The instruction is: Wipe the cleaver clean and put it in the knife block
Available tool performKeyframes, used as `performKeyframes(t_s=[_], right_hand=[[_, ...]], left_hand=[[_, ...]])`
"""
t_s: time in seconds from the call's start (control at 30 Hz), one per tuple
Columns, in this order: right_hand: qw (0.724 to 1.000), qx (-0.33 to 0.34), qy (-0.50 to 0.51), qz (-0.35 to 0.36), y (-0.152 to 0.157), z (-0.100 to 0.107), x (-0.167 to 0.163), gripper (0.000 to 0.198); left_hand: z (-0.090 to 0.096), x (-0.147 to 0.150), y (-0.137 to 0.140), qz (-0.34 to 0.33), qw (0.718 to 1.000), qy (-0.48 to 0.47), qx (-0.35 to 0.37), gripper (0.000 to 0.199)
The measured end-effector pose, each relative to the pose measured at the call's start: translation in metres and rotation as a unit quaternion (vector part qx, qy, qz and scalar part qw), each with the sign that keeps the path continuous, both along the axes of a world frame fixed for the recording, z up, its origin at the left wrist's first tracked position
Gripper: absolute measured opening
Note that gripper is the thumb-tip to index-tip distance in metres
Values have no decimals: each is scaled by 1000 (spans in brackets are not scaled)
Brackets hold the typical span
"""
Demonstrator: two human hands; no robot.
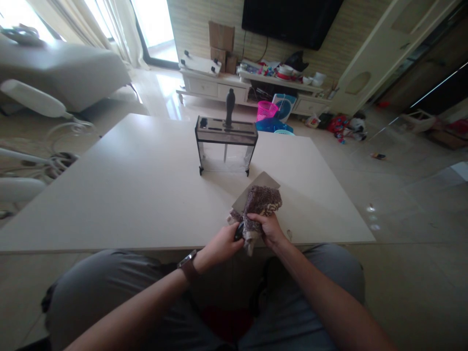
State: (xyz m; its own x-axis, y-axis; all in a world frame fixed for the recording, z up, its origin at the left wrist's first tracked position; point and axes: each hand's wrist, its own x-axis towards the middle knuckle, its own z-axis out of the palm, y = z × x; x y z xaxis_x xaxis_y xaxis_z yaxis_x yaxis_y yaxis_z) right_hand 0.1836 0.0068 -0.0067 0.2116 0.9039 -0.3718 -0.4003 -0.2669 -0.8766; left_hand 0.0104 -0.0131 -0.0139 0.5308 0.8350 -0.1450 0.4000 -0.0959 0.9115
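My left hand (231, 238) is closed around the dark handle of a cleaver (243, 199) at the table's near edge. The cleaver's broad grey blade points away from me, tilted to the right. A brown-and-cream fluffy cloth (263, 199) covers much of the blade, and a piece of it also shows at the left, near the handle. My right hand (271, 229) grips this cloth, thumb on top, against the blade; its other fingers are mostly hidden. Farther back stands a clear-sided knife block (226, 137) with a dark top, holding one black-handled knife (229, 108).
The white table (153, 185) spreads out before me, with its near edge by my knees. Beyond it are a pink basket (266, 110), a blue tub (272, 125) and a cluttered low TV cabinet (234, 91). A white chair (34, 98) stands at the left.
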Motion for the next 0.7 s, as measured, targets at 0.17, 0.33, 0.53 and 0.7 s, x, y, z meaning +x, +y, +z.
performKeyframes(t_s=[0.17,0.33,0.53,0.7], right_hand=[[994,29,38,-96,11,5,14,39],[984,46,55,-164,15,4,21,37],[993,28,67,-89,8,4,12,38],[998,15,54,-30,-1,1,-1,38]], left_hand=[[5,-1,1,-8,999,38,-8,8],[4,0,-2,0,999,33,-21,11],[-3,1,0,34,999,4,-4,15],[-5,0,0,27,1000,-9,-3,16]])
